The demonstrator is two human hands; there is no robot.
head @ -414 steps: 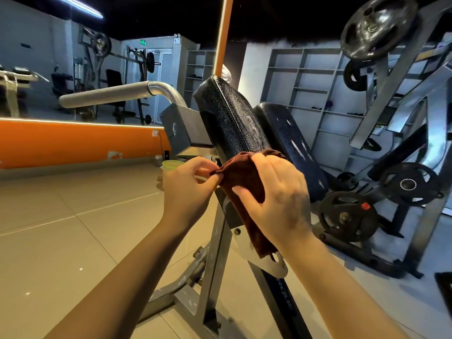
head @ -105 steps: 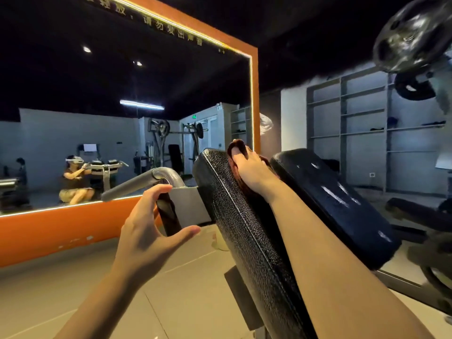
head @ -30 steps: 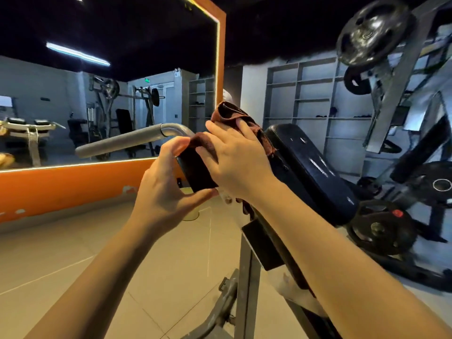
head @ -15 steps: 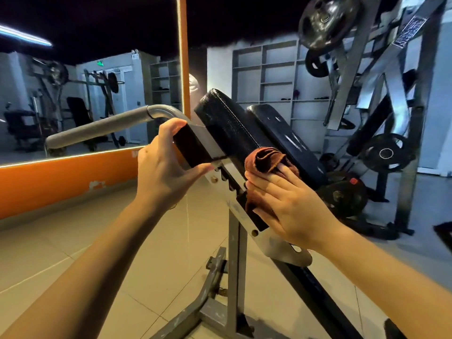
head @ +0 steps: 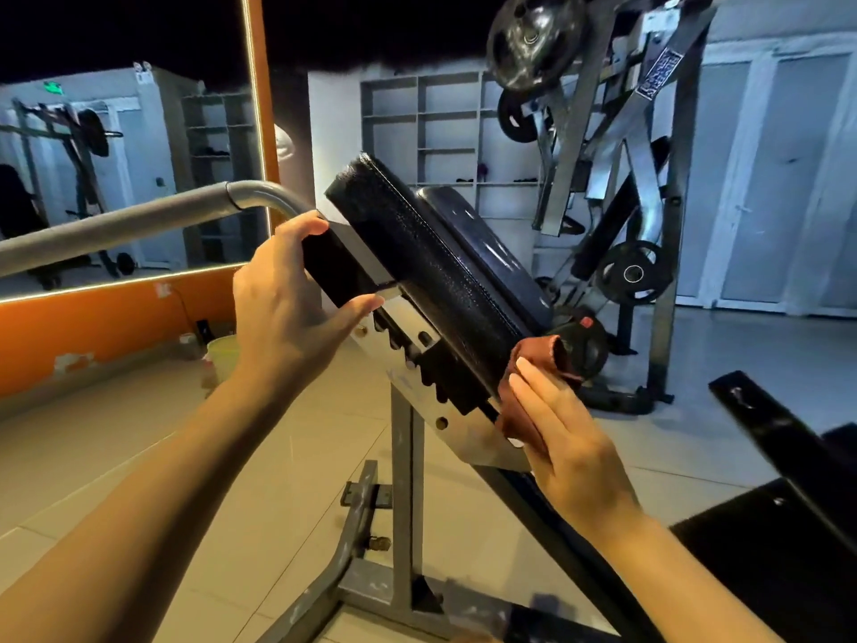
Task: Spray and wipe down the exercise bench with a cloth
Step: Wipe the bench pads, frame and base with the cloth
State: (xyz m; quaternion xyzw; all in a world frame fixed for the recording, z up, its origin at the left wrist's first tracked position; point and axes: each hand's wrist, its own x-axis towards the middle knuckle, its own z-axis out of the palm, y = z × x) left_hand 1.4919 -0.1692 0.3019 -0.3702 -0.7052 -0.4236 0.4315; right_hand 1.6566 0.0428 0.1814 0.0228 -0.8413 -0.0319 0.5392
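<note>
The bench's tilted black pad (head: 431,266) runs from the upper middle down to the right, on a grey metal frame (head: 401,480). My left hand (head: 292,308) grips the dark block under the pad's upper end, fingers over the top and thumb below. My right hand (head: 566,438) presses a dark red cloth (head: 533,368) against the pad's lower end with straight fingers; the cloth bunches above my fingertips. A second black pad (head: 487,248) lies behind the first. I see no spray bottle.
A grey padded bar (head: 116,225) sticks out to the left. A mirror with an orange frame (head: 259,109) fills the left wall. A plate-loaded machine with black weight plates (head: 630,271) stands at right. A pale green cup (head: 220,352) sits on the floor. Black pads (head: 788,457) lie at lower right.
My right hand has slid the cloth down the pad's edge, from mid-pad to its lower end. My left hand keeps its grip on the block under the pad.
</note>
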